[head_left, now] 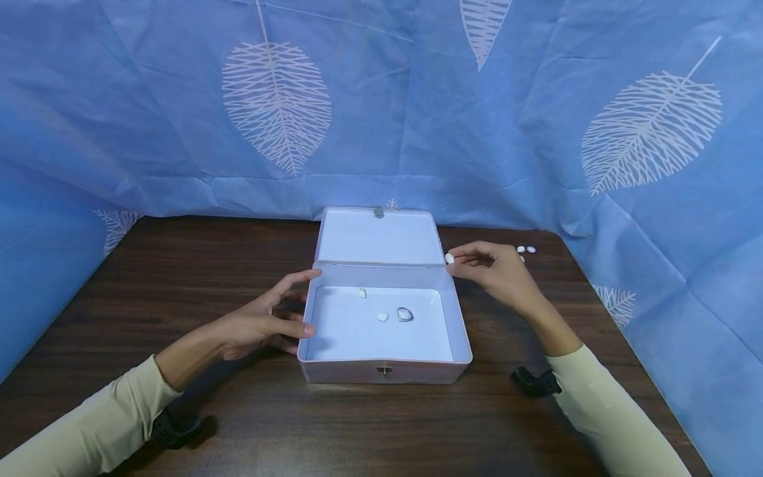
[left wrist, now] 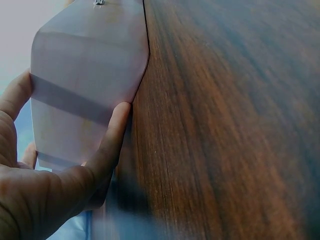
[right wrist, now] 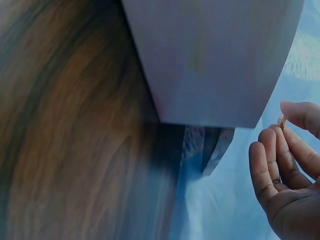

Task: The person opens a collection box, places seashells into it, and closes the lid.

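Observation:
An open pale metal-looking box (head_left: 381, 372) stands on the table with its lid tilted back. My left hand (head_left: 262, 324) is spread against the left side, thumb at the rim; in the left wrist view its fingers touch the side wall (left wrist: 80, 95). Between thumb and index finger, my right hand (head_left: 491, 271) pinches a small white shell-like piece (head_left: 450, 258) beside the box's back right corner; the right wrist view shows that piece (right wrist: 281, 121) edge-on. Inside the box lie a larger silvery-edged piece (head_left: 405, 314) and two small white ones, one central (head_left: 383, 317) and one farther back (head_left: 362, 293).
Several small pale pieces (head_left: 530, 250) lie on the dark wooden table (head_left: 226, 258) behind the right hand. A blue leaf-print cloth (head_left: 393, 119) hangs along the back and sides. Each wrist carries a black strap device (head_left: 536, 382).

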Demonstrator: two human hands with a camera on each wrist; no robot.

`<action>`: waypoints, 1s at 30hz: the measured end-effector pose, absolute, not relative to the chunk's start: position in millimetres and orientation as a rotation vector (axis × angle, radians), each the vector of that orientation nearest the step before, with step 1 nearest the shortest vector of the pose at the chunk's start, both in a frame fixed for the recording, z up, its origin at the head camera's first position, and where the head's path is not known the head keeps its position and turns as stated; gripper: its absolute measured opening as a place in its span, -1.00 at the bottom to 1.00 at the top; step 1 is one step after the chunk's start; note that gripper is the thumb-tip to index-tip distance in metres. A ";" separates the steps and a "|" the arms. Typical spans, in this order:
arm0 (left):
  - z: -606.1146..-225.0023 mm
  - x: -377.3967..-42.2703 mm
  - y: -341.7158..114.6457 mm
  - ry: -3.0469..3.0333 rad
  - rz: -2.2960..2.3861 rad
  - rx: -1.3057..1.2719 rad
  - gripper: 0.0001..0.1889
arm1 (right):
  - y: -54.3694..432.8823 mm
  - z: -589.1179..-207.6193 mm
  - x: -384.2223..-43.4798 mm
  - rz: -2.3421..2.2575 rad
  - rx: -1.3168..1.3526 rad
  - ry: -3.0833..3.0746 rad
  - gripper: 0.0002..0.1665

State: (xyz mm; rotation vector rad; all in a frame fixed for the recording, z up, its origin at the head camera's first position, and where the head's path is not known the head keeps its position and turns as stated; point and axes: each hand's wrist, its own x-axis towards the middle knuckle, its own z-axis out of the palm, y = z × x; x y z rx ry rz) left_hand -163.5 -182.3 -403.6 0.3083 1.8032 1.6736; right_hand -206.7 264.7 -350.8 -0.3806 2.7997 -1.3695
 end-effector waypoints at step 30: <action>-402.8 -161.4 -182.4 1.817 1.685 0.337 0.17 | 205.9 -355.6 -200.9 -1.401 -0.494 2.646 -0.66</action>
